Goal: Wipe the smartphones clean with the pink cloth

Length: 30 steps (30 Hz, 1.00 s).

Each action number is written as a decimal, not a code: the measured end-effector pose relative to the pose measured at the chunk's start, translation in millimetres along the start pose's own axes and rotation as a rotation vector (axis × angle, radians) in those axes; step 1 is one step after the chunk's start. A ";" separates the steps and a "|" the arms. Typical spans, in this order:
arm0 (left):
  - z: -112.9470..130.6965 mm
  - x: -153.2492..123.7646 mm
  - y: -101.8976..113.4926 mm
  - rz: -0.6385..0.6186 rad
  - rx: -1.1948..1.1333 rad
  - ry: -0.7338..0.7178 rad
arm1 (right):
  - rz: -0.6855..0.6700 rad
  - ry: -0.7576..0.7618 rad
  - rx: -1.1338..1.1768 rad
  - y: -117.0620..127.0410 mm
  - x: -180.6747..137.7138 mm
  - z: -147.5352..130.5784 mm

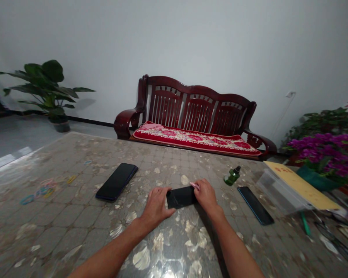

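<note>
A black phone [180, 197] lies flat on the patterned table [75, 224] between both hands. My left hand [157, 205] rests on its left end, fingers curled over the edge. My right hand [205, 195] covers its right end and pinches a small pink thing [194, 185] at the phone's top corner; I cannot make out what it is. A second black phone [117, 181] lies to the left, apart from my hands. A third dark phone [255, 210] with a blue edge lies to the right. A small green bottle [232, 176] stands behind it.
Coloured rubber bands [43, 190] lie scattered at the table's left. A clear plastic box [281, 191] under a yellow envelope [301, 185], pens and purple flowers [327, 148] crowd the right side. A red wooden bench [195, 123] and a potted plant [48, 92] stand behind.
</note>
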<state>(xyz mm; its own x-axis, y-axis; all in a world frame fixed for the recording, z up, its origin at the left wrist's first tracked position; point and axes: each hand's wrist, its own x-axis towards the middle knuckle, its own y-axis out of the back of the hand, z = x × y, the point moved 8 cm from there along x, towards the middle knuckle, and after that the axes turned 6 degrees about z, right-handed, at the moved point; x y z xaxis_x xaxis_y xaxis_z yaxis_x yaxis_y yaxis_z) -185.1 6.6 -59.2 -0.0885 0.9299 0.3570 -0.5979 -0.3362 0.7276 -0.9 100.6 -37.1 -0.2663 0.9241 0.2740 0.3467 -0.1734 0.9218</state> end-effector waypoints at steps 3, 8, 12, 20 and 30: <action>-1.8 1.5 -0.1 -0.005 0.004 0.006 | 0.034 -0.074 -0.042 0.5 2.4 8.1; -5.5 6.7 0.8 -0.022 0.006 0.019 | 0.029 0.042 0.052 -5.6 -8.1 -18.9; -8.9 9.6 0.9 -0.021 -0.007 0.020 | 0.006 0.046 0.057 -4.1 -7.2 -18.3; -14.1 21.1 -5.2 -0.073 -0.006 0.037 | 0.006 -0.018 0.006 -10.5 0.6 -26.3; -21.5 27.2 -7.2 -0.062 -0.053 -0.002 | 0.068 -0.037 0.012 -6.7 -9.6 -16.6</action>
<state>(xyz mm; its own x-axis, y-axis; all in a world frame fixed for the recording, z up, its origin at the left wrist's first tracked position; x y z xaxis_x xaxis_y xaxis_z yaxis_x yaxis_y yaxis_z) -200.3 37.5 -67.3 -0.0480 0.9484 0.3134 -0.6433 -0.2694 0.7167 -15.7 87.2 -41.3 -0.2084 0.9223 0.3255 0.3739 -0.2324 0.8979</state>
